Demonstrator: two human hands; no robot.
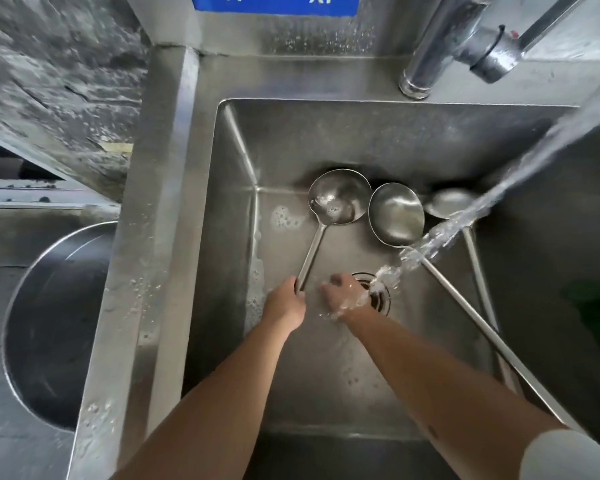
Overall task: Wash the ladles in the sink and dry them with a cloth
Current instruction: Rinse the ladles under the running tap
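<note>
Three steel ladles lie in the deep steel sink (236,209). My left hand (286,304) grips the handle of the left ladle (338,197), whose soapy bowl rests at the far wall. The middle ladle (397,214) and the right ladle (447,202) lie with their bowls by the far wall and their long handles leaning toward the near right corner. My right hand (343,296) is under the running water (465,220) above the drain (378,292), fingers curled, holding nothing that I can see. No cloth is in view.
The faucet (465,43) stands at the back right, with its stream falling diagonally to the drain. Suds cling to the sink's left wall and floor. A large steel basin (49,306) sits left of the sink. Something dark green (596,306) is at the right edge.
</note>
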